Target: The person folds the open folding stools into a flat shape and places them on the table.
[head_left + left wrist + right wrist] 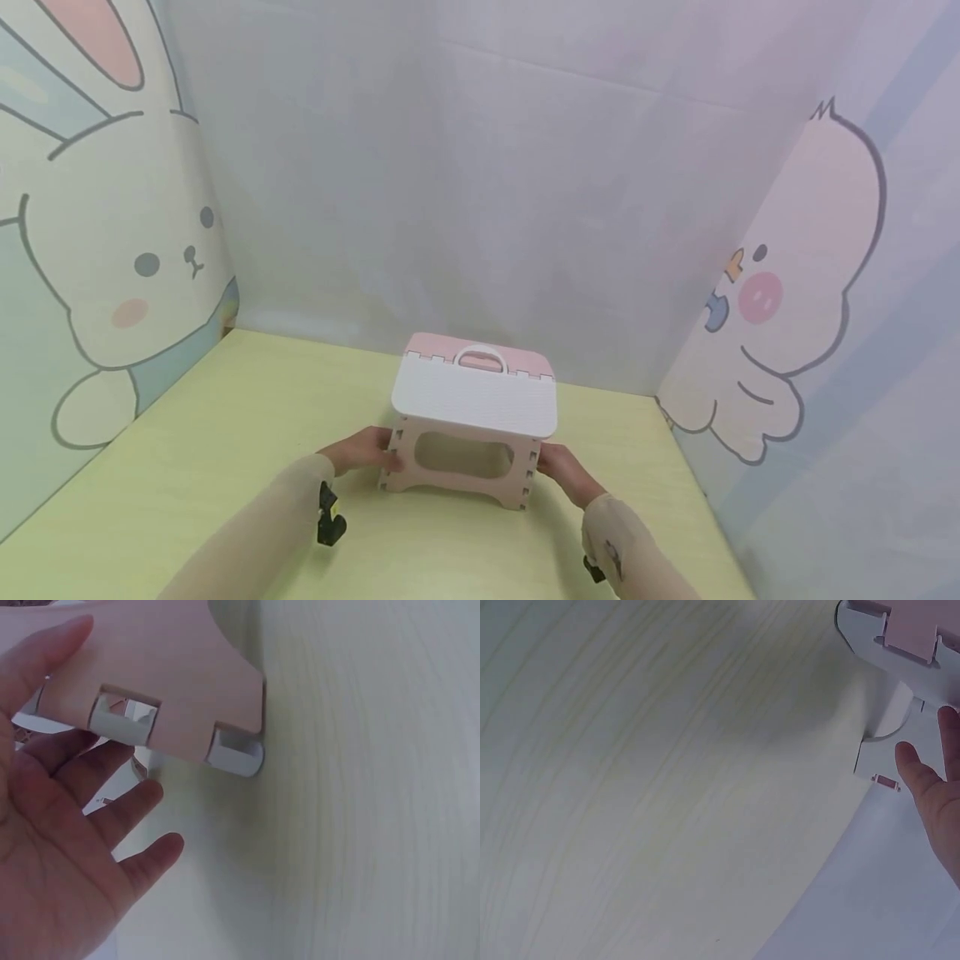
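A folding step stool [474, 400] stands unfolded on the table, with a white top, a pink rear strip, a white carry handle and pink legs. At its left side, my left hand [365, 450] grips the leg. The left wrist view shows that thumb across the pink leg panel [165, 667], with the fingers [97, 769] behind the notched edge and the lower ones spread. My right hand [567, 471] holds the stool's right side. Two of its fingers [922, 776] show in the right wrist view beside the white side piece [900, 656]; its thumb is hidden.
The pale yellow table [322, 383] meets a plain light curtain [480, 192] behind the stool. A rabbit figure [120, 250] decorates the left wall, and a white cartoon figure [810, 250] the right one.
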Demonstrator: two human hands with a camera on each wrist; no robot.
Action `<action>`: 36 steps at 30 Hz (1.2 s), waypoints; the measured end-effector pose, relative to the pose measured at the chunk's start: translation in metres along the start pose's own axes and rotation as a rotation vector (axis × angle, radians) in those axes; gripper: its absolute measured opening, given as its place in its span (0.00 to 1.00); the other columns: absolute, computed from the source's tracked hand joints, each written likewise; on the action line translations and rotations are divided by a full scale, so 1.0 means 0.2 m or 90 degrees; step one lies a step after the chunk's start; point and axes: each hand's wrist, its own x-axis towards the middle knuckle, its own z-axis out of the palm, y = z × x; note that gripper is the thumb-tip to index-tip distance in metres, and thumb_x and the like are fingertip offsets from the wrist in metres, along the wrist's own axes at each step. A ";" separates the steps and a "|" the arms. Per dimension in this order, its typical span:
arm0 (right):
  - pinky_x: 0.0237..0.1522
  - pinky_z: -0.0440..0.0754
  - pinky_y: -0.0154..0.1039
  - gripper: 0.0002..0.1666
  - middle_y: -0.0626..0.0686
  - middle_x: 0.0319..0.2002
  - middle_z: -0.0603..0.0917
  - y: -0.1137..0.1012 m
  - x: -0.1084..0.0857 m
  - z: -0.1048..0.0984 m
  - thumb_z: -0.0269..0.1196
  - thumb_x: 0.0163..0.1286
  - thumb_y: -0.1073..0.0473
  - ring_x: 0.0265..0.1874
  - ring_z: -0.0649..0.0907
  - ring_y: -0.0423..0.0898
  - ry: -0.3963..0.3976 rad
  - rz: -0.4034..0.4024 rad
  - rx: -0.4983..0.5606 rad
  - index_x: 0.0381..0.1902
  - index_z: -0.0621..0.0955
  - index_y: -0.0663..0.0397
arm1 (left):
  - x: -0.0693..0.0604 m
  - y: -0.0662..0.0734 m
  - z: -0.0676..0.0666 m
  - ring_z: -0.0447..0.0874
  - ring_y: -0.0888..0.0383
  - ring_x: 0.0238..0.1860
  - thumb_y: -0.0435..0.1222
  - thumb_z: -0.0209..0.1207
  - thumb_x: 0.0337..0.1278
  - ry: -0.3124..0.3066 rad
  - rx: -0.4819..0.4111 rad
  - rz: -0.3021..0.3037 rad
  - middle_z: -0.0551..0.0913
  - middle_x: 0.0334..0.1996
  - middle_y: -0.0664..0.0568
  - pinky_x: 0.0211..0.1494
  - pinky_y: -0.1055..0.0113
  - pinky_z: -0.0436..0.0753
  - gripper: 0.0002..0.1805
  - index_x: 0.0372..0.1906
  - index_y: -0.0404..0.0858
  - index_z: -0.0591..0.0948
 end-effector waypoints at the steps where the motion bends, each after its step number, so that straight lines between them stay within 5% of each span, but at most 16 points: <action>1: 0.63 0.65 0.55 0.33 0.65 0.59 0.76 0.00 0.00 0.00 0.45 0.76 0.46 0.60 0.74 0.60 -0.008 -0.010 0.002 0.61 0.72 0.70 | 0.00 0.00 0.00 0.71 0.38 0.60 0.37 0.67 0.47 0.000 -0.002 -0.001 0.75 0.58 0.35 0.62 0.40 0.64 0.35 0.61 0.27 0.71; 5: 0.65 0.61 0.57 0.34 0.64 0.63 0.72 0.02 -0.01 0.00 0.39 0.78 0.44 0.62 0.71 0.60 -0.053 -0.040 -0.013 0.64 0.70 0.67 | 0.01 -0.01 0.01 0.69 0.37 0.61 0.38 0.67 0.47 0.006 -0.006 -0.013 0.74 0.59 0.35 0.63 0.40 0.64 0.36 0.62 0.27 0.70; 10: 0.64 0.61 0.57 0.36 0.64 0.61 0.74 0.04 -0.01 0.02 0.41 0.76 0.41 0.60 0.74 0.59 -0.053 -0.009 -0.019 0.63 0.71 0.67 | 0.00 -0.01 0.03 0.69 0.36 0.62 0.39 0.68 0.47 0.016 -0.011 -0.021 0.74 0.59 0.34 0.63 0.40 0.63 0.37 0.63 0.28 0.70; 18: 0.64 0.62 0.58 0.53 0.67 0.64 0.69 0.05 -0.01 0.03 0.27 0.71 0.27 0.63 0.69 0.63 -0.091 -0.006 -0.045 0.69 0.61 0.70 | -0.01 -0.05 0.07 0.72 0.38 0.59 0.36 0.68 0.46 0.058 -0.038 -0.003 0.76 0.57 0.36 0.63 0.40 0.63 0.35 0.61 0.27 0.71; 21: 0.62 0.64 0.60 0.41 0.69 0.61 0.72 0.06 -0.03 0.04 0.40 0.77 0.39 0.62 0.70 0.65 -0.091 -0.009 -0.075 0.65 0.66 0.73 | -0.01 -0.05 0.09 0.74 0.40 0.57 0.36 0.69 0.46 0.082 -0.044 -0.003 0.77 0.56 0.37 0.63 0.41 0.65 0.35 0.61 0.27 0.71; 26: 0.55 0.72 0.58 0.33 0.64 0.53 0.80 0.05 -0.03 0.05 0.64 0.62 0.54 0.53 0.79 0.58 -0.069 -0.022 -0.098 0.58 0.73 0.72 | -0.01 -0.05 0.10 0.76 0.42 0.55 0.36 0.69 0.45 0.101 -0.040 0.010 0.79 0.54 0.38 0.62 0.42 0.66 0.35 0.60 0.27 0.72; 31: 0.46 0.79 0.48 0.31 0.60 0.47 0.83 0.05 -0.02 0.08 0.67 0.58 0.55 0.44 0.82 0.49 -0.036 -0.025 -0.076 0.54 0.76 0.72 | 0.01 -0.05 0.12 0.78 0.44 0.52 0.37 0.71 0.43 0.124 -0.026 0.008 0.80 0.52 0.39 0.60 0.43 0.69 0.34 0.58 0.29 0.74; 36: 0.49 0.77 0.50 0.32 0.62 0.46 0.83 0.07 -0.02 0.10 0.69 0.57 0.57 0.43 0.82 0.50 0.017 -0.019 -0.078 0.52 0.75 0.74 | 0.02 -0.05 0.15 0.79 0.45 0.51 0.39 0.72 0.41 0.130 -0.013 0.002 0.81 0.51 0.40 0.59 0.44 0.71 0.34 0.57 0.30 0.76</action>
